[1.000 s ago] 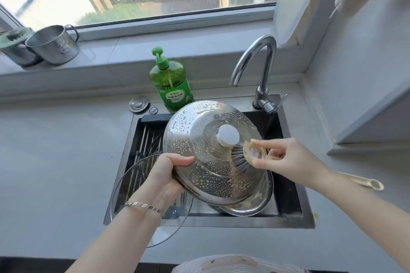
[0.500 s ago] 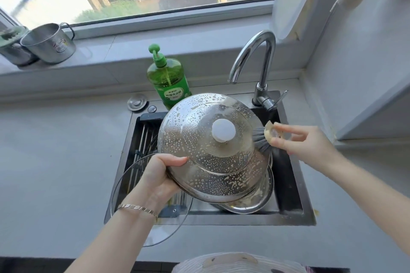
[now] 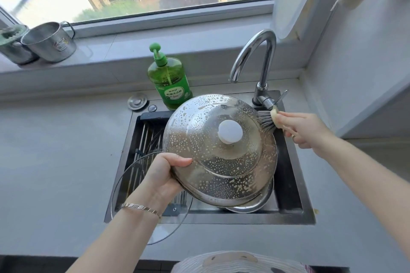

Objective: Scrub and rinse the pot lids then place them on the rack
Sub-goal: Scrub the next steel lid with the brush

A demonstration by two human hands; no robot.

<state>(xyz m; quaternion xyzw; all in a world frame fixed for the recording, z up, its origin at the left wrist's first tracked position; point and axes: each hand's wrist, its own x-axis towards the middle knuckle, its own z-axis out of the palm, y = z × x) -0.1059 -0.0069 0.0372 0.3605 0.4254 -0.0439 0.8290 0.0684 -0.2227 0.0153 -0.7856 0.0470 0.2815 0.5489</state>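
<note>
Left hand (image 3: 165, 176) grips soapy lid (image 3: 199, 139); right hand (image 3: 304, 128), pinching brush (image 3: 265, 120), has swept from knob (image 3: 230, 132) to rim: scrubbing continues.

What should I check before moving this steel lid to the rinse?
1. Left hand grips steel lid by the rim: ok.
2. Right hand holds brush, bristles on the lid's far right edge: ok.
3. Lid top soapy all over: ok.
4. Water running from faucet: not ok, no stream visible.
5. Lid underside scrubbed: cannot tell.
6. Free space on rack, with glass lid partly over it: cannot tell.
</note>
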